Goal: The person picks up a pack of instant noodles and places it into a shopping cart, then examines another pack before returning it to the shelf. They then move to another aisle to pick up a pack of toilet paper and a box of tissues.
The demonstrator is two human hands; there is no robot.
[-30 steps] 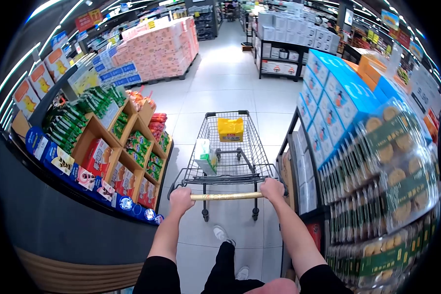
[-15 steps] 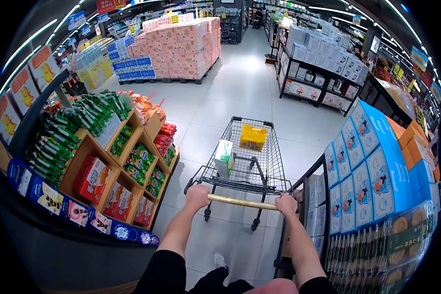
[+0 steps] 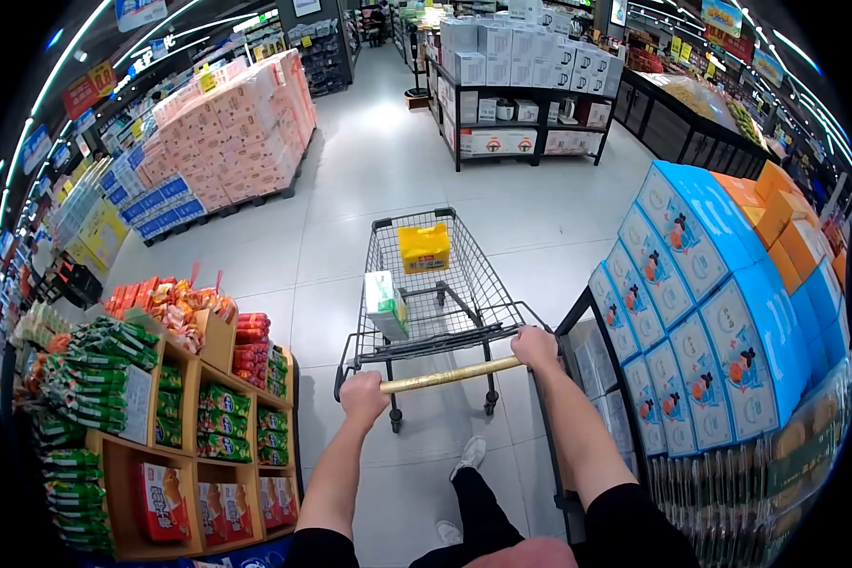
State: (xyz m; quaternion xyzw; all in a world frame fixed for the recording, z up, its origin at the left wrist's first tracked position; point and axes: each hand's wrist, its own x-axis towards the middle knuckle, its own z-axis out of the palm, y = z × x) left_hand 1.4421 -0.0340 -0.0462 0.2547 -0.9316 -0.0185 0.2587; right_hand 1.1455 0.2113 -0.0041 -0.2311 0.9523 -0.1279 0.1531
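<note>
Across the glossy pale-tiled supermarket floor [image 3: 350, 189], between a tan wooden snack shelf [image 3: 194, 454] and stacked blue-and-white boxes [image 3: 691, 303], stands a grey wire shopping cart [image 3: 435, 275]. Both hands [image 3: 363, 396] [image 3: 536, 346] curl closed around its gold-coloured handle bar.

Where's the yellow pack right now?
In the head view, the yellow pack is inside the shopping cart, near its far end, just beyond and a little right of the white-and-green carton.
</note>
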